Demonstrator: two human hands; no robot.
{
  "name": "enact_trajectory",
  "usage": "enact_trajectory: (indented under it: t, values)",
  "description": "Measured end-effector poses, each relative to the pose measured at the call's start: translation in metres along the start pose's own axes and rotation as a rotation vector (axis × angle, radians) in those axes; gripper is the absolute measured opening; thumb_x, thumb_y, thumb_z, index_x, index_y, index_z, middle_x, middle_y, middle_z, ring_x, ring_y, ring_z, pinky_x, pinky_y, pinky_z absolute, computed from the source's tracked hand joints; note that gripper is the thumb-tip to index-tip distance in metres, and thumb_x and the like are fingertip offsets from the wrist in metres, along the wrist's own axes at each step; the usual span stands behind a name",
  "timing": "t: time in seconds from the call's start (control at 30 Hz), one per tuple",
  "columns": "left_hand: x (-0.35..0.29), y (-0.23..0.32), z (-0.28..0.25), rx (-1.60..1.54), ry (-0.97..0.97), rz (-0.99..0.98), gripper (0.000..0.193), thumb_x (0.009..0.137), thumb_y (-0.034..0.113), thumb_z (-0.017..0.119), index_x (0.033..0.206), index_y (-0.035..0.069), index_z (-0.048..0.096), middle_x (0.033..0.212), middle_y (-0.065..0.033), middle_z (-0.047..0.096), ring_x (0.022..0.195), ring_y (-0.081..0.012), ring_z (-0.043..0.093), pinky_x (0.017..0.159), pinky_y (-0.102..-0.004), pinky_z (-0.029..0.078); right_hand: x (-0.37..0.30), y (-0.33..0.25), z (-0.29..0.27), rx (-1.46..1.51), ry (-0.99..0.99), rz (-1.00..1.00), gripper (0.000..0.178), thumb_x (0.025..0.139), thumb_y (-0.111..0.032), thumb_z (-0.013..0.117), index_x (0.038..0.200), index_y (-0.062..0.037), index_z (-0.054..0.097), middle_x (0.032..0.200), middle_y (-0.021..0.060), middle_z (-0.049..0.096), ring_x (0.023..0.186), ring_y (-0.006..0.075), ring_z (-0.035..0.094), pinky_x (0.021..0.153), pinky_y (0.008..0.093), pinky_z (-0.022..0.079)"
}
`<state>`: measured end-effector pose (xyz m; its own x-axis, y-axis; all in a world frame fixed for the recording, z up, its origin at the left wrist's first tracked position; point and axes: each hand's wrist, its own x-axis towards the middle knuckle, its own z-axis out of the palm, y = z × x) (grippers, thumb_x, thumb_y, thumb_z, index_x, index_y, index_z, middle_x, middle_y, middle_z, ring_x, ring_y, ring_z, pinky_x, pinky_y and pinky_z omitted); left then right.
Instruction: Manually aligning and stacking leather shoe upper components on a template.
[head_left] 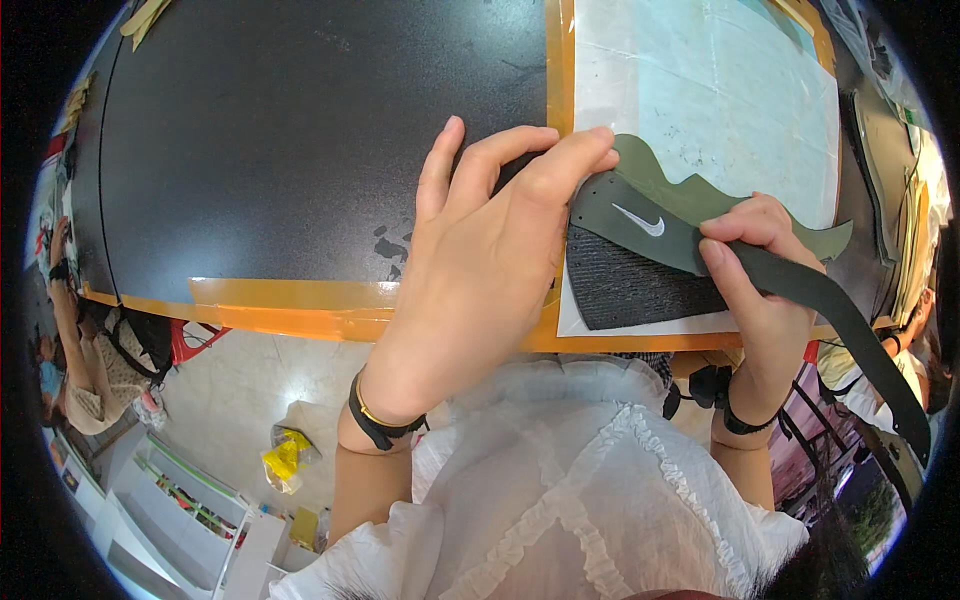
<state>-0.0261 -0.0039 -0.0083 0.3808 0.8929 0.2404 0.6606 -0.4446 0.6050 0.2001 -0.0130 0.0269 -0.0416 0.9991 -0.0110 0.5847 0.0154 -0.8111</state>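
A long dark green strip with a white tick-shaped mark lies slanted before me, its tail curving down to the right. Under it shows a wavy-edged olive green flat piece. The thumb and index of my left hand are closed at the upper left edge where these two pieces meet, while its other fingers are spread. My right hand pinches the strip near its middle between thumb and fingers. Below them is a black ribbed sheet, partly covered by the strip.
The black table has orange tape along its front edge. A pale blue-white sheet is taped down at the right. Dark strips and a stack of yellowish pieces lie at the far right. Another person is at the left.
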Motion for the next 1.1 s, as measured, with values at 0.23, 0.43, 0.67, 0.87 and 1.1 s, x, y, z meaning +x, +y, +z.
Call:
enact_trajectory:
  t: [0.23, 0.43, 0.67, 0.87, 1.1]
  values:
    - [0.0033, 0.0072, -0.0003, -0.018, 0.047, -0.071, 0.044, 0.085, 0.001, 0.063, 0.127, 0.006, 0.051, 0.116, -0.0064, 0.065, 0.115, -0.0291, 0.055, 0.109, -0.0524, 0.031, 0.0000, 0.0007, 0.0001, -0.018, -0.003, 0.012, 0.010, 0.074, -0.006, 0.075, 0.084, -0.0035, 0.072, 0.077, 0.0058, 0.065, 0.082, 0.0219, 0.057, 0.083, 0.0345, 0.042]
    - [-0.0010, -0.0012, -0.0031, -0.072, 0.167, 0.061, 0.030, 0.075, 0.008, 0.076, 0.105, 0.010, 0.072, 0.094, -0.0055, 0.062, 0.086, -0.0251, 0.060, 0.091, -0.0425, 0.047, 0.0018, 0.0000, -0.0007, -0.021, -0.009, 0.014, 0.010, 0.074, -0.006, 0.075, 0.083, -0.0042, 0.072, 0.077, 0.0061, 0.064, 0.082, 0.0227, 0.056, 0.083, 0.0346, 0.041]
    - [-0.0001, 0.0000, -0.0007, -0.012, 0.162, 0.055, 0.025, 0.070, 0.011, 0.080, 0.095, 0.012, 0.077, 0.086, -0.0031, 0.060, 0.080, -0.0206, 0.056, 0.084, -0.0410, 0.047, 0.0028, 0.0041, -0.0020, -0.058, -0.041, -0.048, 0.010, 0.072, -0.005, 0.075, 0.082, -0.0037, 0.072, 0.076, 0.0060, 0.063, 0.077, 0.0218, 0.056, 0.084, 0.0346, 0.041]
    - [0.0005, 0.0008, -0.0001, -0.001, 0.155, 0.041, 0.023, 0.071, 0.010, 0.080, 0.094, 0.011, 0.077, 0.087, -0.0037, 0.061, 0.081, -0.0213, 0.058, 0.084, -0.0420, 0.047, 0.0036, 0.0016, -0.0008, -0.058, -0.033, -0.052, 0.008, 0.073, -0.005, 0.075, 0.080, -0.0038, 0.071, 0.073, 0.0052, 0.062, 0.074, 0.0213, 0.057, 0.085, 0.0350, 0.042]
    - [0.0014, 0.0005, -0.0002, -0.008, 0.156, 0.035, 0.021, 0.072, 0.009, 0.079, 0.092, 0.010, 0.075, 0.086, -0.0038, 0.061, 0.082, -0.0216, 0.058, 0.084, -0.0424, 0.047, 0.0048, 0.0014, 0.0001, -0.039, -0.026, -0.038, 0.007, 0.073, -0.006, 0.073, 0.078, -0.0038, 0.069, 0.072, 0.0051, 0.062, 0.073, 0.0225, 0.056, 0.081, 0.0355, 0.041]
